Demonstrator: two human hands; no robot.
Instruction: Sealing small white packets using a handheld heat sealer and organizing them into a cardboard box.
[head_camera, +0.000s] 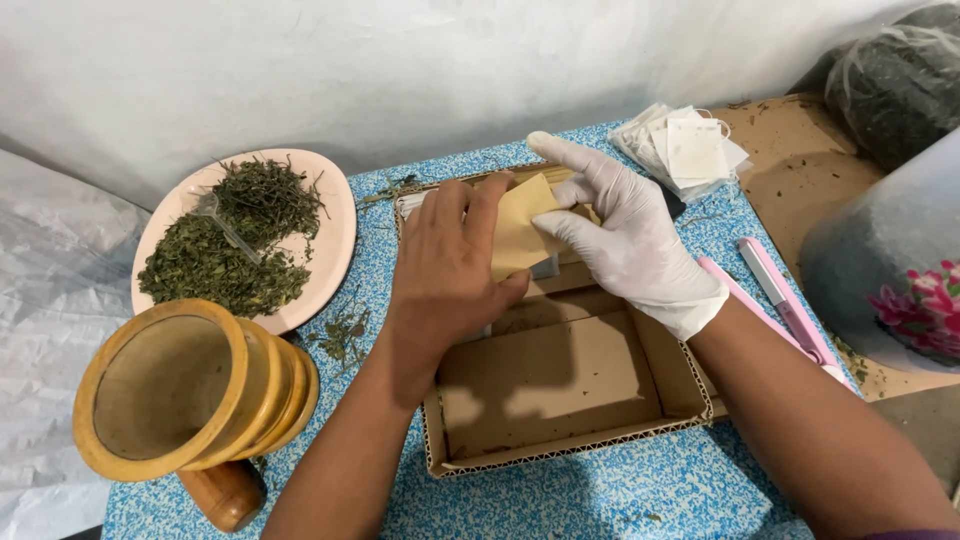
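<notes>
- Left hand (445, 265), bare: fingers bent over the left part of a tan paper envelope (520, 235), thumb at its near edge, pinching it
- Right hand (625, 235), in a white glove: fingers laid flat along the right part of the same envelope, index finger stretched out toward the far side; whether the thumb grips underneath cannot be told
- Envelope held between both hands above the far end of a shallow cardboard box (560, 390); a pale strip shows just below its near edge
- Box lies open on the blue speckled desk (620, 495); its near half shows bare brown floor
- Left of the box: pink plate (335, 245) with dried green herbs (225, 260) and a small clear scoop among them
- Near left: wooden mortar (180, 390), tipped on its side, mouth toward the camera, a wooden pestle (225, 493) under it
- Loose herb crumbs (340, 335) on the desk between plate and box
- Far right: stack of white tea-bag sachets (685, 150)
- Right of the box: pink flat tool (785, 305) lying lengthwise
- Right edge: grey container with pink flower print (900, 270); dark bag (900, 80) beyond it
</notes>
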